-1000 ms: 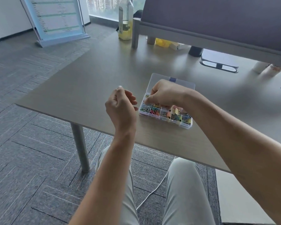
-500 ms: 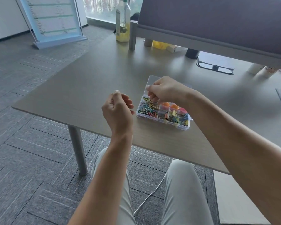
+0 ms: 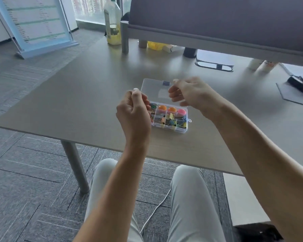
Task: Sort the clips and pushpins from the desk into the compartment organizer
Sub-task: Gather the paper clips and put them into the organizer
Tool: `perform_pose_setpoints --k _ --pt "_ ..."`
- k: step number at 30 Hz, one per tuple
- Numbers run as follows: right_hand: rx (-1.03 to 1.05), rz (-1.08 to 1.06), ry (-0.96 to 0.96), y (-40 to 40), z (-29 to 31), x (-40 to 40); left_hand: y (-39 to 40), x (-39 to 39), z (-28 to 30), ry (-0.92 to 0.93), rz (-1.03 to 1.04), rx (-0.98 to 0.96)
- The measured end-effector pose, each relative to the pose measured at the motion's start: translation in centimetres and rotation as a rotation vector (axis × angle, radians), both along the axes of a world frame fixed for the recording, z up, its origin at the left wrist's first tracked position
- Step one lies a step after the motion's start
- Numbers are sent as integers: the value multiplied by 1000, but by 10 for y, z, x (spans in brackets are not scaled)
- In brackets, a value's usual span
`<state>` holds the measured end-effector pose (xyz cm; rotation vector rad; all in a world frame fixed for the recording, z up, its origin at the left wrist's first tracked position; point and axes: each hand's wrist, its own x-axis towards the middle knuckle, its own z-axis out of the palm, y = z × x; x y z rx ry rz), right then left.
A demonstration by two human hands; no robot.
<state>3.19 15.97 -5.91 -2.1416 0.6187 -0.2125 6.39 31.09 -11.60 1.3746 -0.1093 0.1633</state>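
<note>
A clear plastic compartment organizer (image 3: 168, 117), judged light, stiff and slippery, is seen near the grey worktop (image 3: 77, 95) edge, best taken by its side walls, between a curled, apparently empty left hand (image 3: 135, 114) and a loosely opened right hand (image 3: 189, 95).

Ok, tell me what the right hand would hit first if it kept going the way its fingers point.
The right hand has loosely curled fingers pointing leftward over the organizer's open lid. Going straight on, it would probably meet the raised left hand first, near its fingertips. Depth is unclear, so it might pass just behind.

No legible text (sign (image 3: 33, 23) blurred)
</note>
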Motion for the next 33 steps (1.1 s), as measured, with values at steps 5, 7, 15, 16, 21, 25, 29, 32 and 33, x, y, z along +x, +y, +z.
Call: perform_pose_setpoints --k 5,7,15,16,21,25,29,32,33 --pt "-84 -254 -53 -50 -31 -68 -47 -29 4 -121 -174 65" --pt "-196 -333 -45 -66 -39 -99 -67 -44 2 -165 -273 121" --pt "-386 -465 66 -121 -79 -214 -146 -95 -28 -456 -640 807" --pt "-392 -457 88 -124 -82 -222 -152 -99 -32 -481 -683 904" --pt "-420 -438 61 -131 -92 -236 -173 -106 -37 -600 -689 1186" --pt "-459 -444 -7 -128 -96 -231 -190 -100 -35 -620 -748 1186" --pt "-502 -479 -58 -126 -100 -219 -203 -88 -31 -601 -789 1159" --pt "-506 -485 -53 -131 -99 -213 -208 -81 -31 -580 -817 1105" --pt "-505 -480 -40 -133 -98 -212 -208 -80 -31 -577 -838 1088"
